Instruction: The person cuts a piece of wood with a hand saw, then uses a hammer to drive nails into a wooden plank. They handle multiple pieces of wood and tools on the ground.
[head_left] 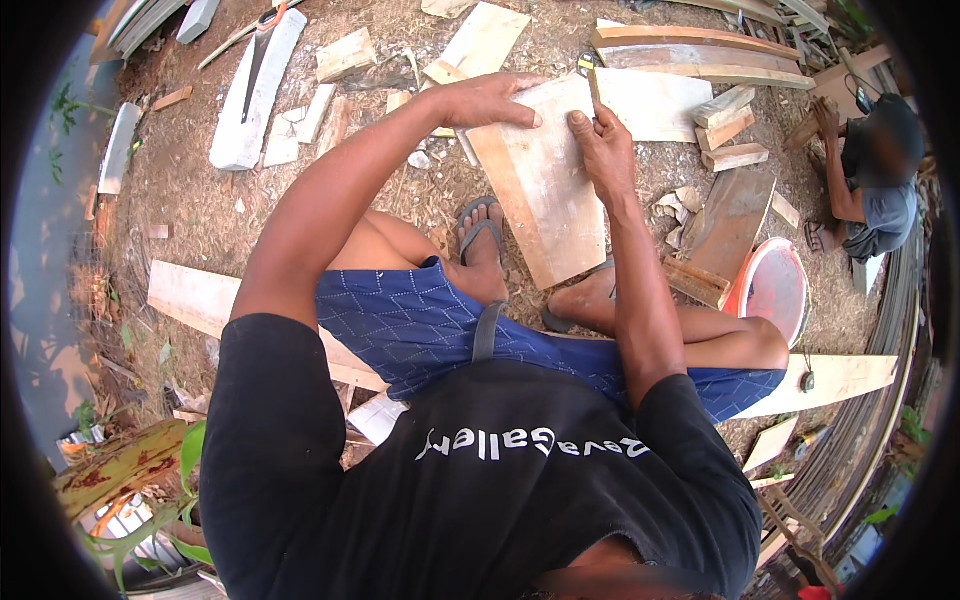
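Note:
My left hand (500, 100) grips the upper left part of a pale, tapered wooden board (540, 210), its thumb lying on the face. At the board's right edge, near the top, my right hand (603, 150) is closed with the thumb upright on the wood. A small yellow-and-black object (587, 64) shows just above that hand; I cannot make out what it is or whether I hold it. The board slants down between my sandalled feet (480, 235). Behind it on the ground lies another pale board (660, 105).
A handsaw (260, 70) rests on a white block. Long planks (700, 40), offcuts (725, 130), a long board (190, 295) and a red-rimmed bucket (770, 290) surround me. At the right, another person (880, 190) squats with hands on wood.

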